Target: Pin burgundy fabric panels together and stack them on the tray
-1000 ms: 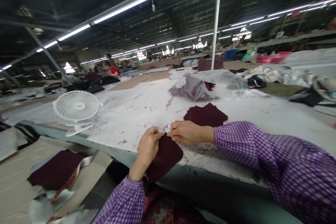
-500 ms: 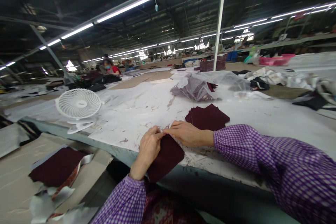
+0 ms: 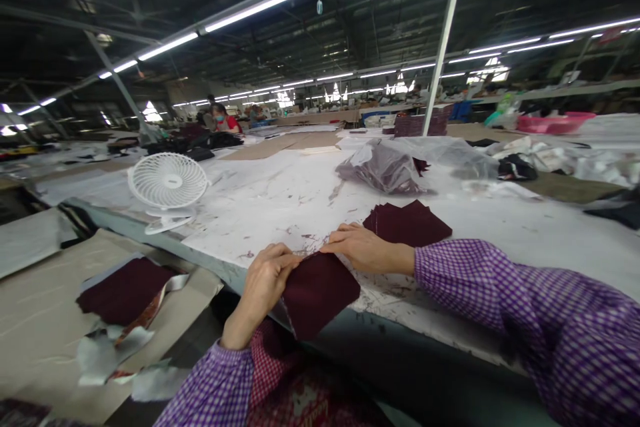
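A dark maroon piece of fabric (image 3: 323,290) lies at the table's front edge, its near corner hanging over. My left hand (image 3: 267,280) pinches its far left edge between thumb and fingers. On the upper edge, a short way to the right, my right hand (image 3: 363,248) has its fingertips closed on the same fabric. Whether it is one layer or several I cannot tell. Just beyond my right wrist rests a fanned pile of maroon fabric pieces (image 3: 413,223).
A white fan (image 3: 167,181) stands on the table (image 3: 270,197) at left. Behind the pile lies a clear plastic bag (image 3: 377,167) with maroon pieces. Lower left, maroon fabric (image 3: 125,290) and scraps lie on brown sheeting. A pink basin (image 3: 555,123) sits far right; a person (image 3: 225,121) is in the distance.
My hands have moved apart along the fabric's upper edge, the left one shifting left. More of that edge now shows between them. The camera view has turned slightly left.
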The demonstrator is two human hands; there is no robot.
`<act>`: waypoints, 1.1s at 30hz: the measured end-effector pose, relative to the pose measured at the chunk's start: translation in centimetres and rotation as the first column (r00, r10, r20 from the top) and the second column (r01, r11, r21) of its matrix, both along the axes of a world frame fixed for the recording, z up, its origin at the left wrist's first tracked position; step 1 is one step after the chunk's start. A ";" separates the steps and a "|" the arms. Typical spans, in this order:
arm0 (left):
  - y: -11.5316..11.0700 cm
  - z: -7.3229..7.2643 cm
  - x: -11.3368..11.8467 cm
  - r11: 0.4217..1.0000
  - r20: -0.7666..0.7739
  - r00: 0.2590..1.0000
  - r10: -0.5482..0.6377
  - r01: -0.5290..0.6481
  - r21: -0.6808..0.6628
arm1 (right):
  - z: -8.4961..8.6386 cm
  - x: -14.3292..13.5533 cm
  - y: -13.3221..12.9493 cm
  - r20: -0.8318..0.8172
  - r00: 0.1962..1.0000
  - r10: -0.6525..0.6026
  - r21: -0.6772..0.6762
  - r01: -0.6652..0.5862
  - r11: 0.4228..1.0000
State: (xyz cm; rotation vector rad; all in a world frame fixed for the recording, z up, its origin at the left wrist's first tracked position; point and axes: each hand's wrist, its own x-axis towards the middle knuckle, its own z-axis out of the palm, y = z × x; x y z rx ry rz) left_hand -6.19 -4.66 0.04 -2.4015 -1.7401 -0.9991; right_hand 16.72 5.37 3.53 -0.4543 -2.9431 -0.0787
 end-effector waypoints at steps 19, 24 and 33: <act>-0.6 -1.9 0.6 0.981 -0.022 0.998 0.064 -0.059 0.184 | -0.1 -3.3 2.9 -0.068 0.978 -0.200 -0.569 0.126 0.812; -0.3 -1.4 0.7 0.991 0.045 0.998 0.042 -0.048 0.125 | -0.3 -3.5 3.7 -0.016 0.988 -0.156 -0.617 0.113 0.779; 3.3 0.0 4.0 0.986 -0.039 0.987 0.157 -0.159 -0.042 | 1.3 -1.8 3.9 -0.139 0.960 -0.245 -0.136 0.226 0.965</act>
